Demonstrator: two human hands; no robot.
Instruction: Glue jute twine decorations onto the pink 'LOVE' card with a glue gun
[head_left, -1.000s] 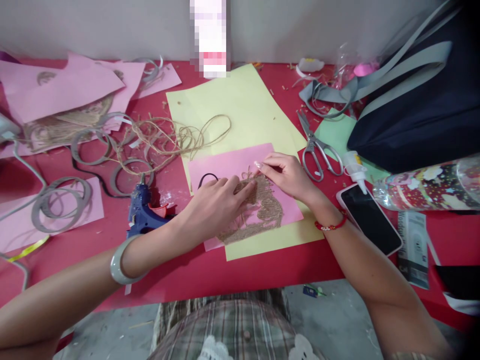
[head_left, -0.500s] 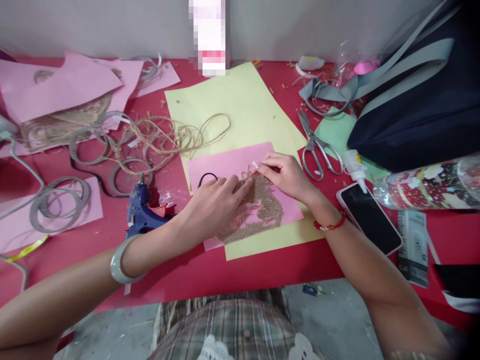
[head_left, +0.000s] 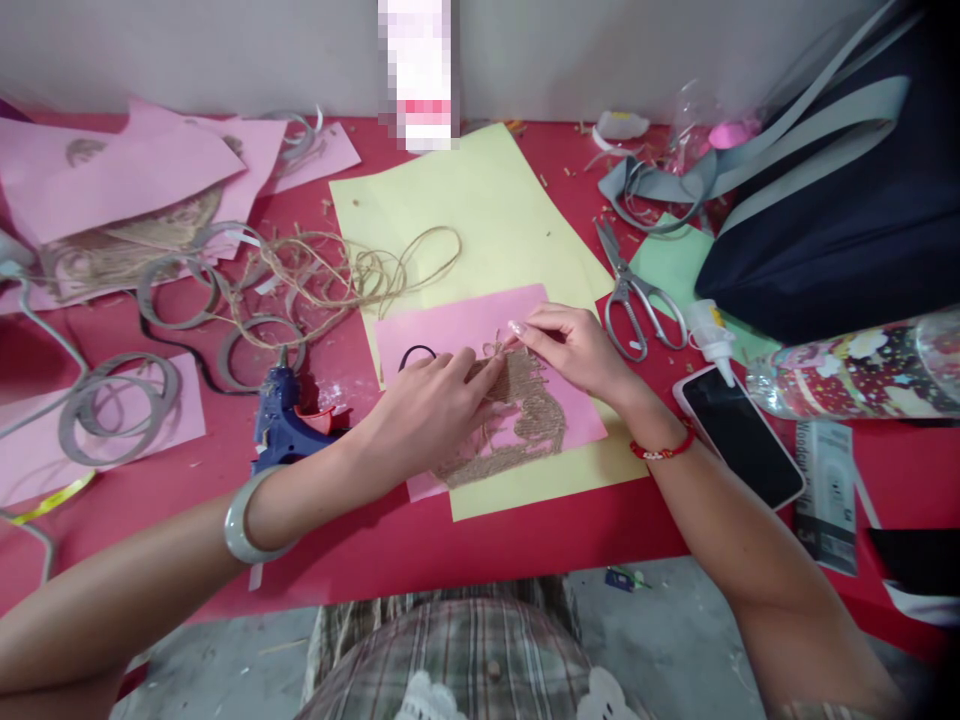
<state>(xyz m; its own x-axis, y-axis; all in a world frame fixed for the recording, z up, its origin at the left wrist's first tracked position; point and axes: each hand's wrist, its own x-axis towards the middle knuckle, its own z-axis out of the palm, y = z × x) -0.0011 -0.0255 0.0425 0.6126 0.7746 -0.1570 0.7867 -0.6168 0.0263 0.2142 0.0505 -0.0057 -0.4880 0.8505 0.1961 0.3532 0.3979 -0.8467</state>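
While your left hand [head_left: 427, 410] presses flat-fingered on the tan woven jute patch [head_left: 534, 425], lying on the pink paper sheet [head_left: 450, 325], your right hand [head_left: 574, 350] pinches a loose strand [head_left: 501, 348] at its top edge (thumb against forefinger); advise even pressure; lay strand straight, unhurried.

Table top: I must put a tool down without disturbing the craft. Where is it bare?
Bare: the upper yellow sheet between the twine loops and scissors; the red table strip at the near edge. Crowded: left hand and right hand on the twine weave mid-table; grey rings, glue gun left; phone, bag right.
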